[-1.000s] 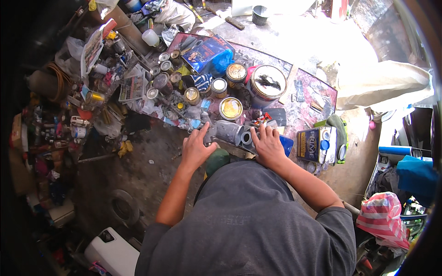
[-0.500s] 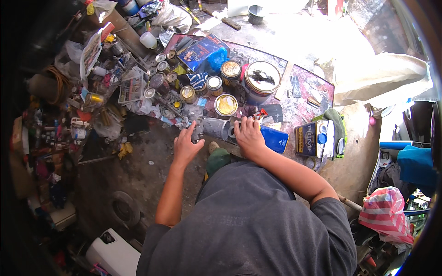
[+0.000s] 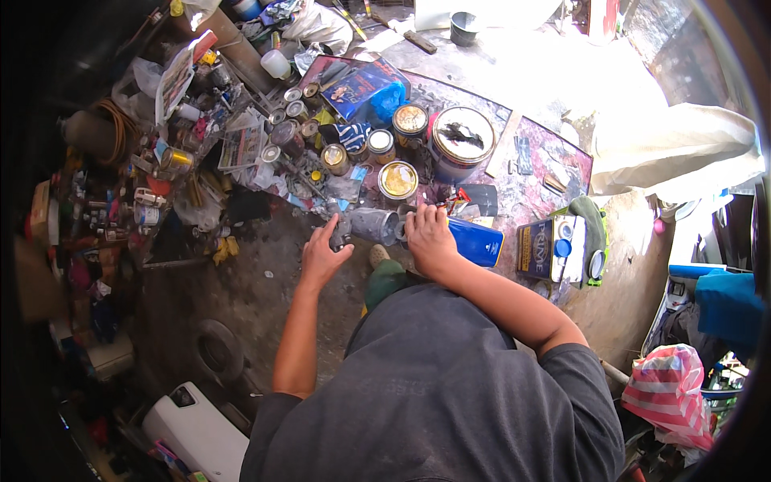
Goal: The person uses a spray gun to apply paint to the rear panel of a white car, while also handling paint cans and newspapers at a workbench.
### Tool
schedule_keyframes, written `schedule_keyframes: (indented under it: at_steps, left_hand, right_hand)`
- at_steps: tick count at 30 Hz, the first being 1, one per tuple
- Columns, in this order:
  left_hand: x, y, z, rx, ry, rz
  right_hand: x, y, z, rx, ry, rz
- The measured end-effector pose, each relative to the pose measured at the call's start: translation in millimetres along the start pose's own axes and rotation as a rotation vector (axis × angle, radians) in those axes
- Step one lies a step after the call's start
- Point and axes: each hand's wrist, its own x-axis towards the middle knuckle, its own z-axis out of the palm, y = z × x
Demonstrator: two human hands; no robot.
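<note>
My left hand (image 3: 323,255) is closed around a grey tool (image 3: 342,228) that looks like a spray gun, its index finger and thumb showing. A translucent grey cup (image 3: 373,226) extends from the tool, lying on its side with its mouth toward my right hand. My right hand (image 3: 432,241) is wrapped over the left end of a blue rectangular can (image 3: 479,243), held tilted on its side. The can's end sits close to the cup's mouth; my fingers hide whether they touch and whether liquid flows. An open paint can (image 3: 397,180) with a yellowish inside stands just beyond.
A large paint can (image 3: 462,138) and several smaller tins (image 3: 335,158) crowd the stained low table (image 3: 554,153). A square metal can (image 3: 551,247) with a blue cap stands at the right. Clutter fills the left side. A tyre (image 3: 217,354) lies on the floor.
The view has shifted slightly, so the table and its tins appear a little farther right. Both hands keep nearly the same place and grip, with the can and cup still end to end.
</note>
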Motion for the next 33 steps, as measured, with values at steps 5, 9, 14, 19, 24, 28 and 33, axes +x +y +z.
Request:
schedule_keyframes:
  at_steps: [5,9,14,19,24,28,33]
  left_hand:
    - [-4.6,23.4,5.2,-0.123,-0.011,-0.037]
    - [-15.0,23.6,31.3,-0.235,0.051,0.052]
    - [-39.3,38.1,82.7,-1.117,-0.141,-0.271]
    - [-24.7,51.2,103.7,-1.478,-0.043,-0.281]
    - [-43.1,54.9,106.0,-1.323,-0.020,-0.297]
    - [-38.6,68.4,106.1,-1.412,0.057,-0.248]
    - [-52.9,63.3,112.4,-1.348,0.087,-0.302]
  right_hand:
    - [-25.7,32.7,-13.6,0.129,-0.056,0.024]
    - [-59.3,62.8,-26.6,0.189,-0.054,0.036]
    - [-103.5,99.9,-24.1,0.293,-0.069,0.094]
    - [-142.1,123.3,15.6,0.323,0.109,0.120]
    - [-158.6,136.9,19.7,0.425,0.070,0.175]
    - [-146.2,131.6,15.1,0.484,0.091,0.179]
    - [-132.8,113.7,28.7,0.440,0.144,0.210]
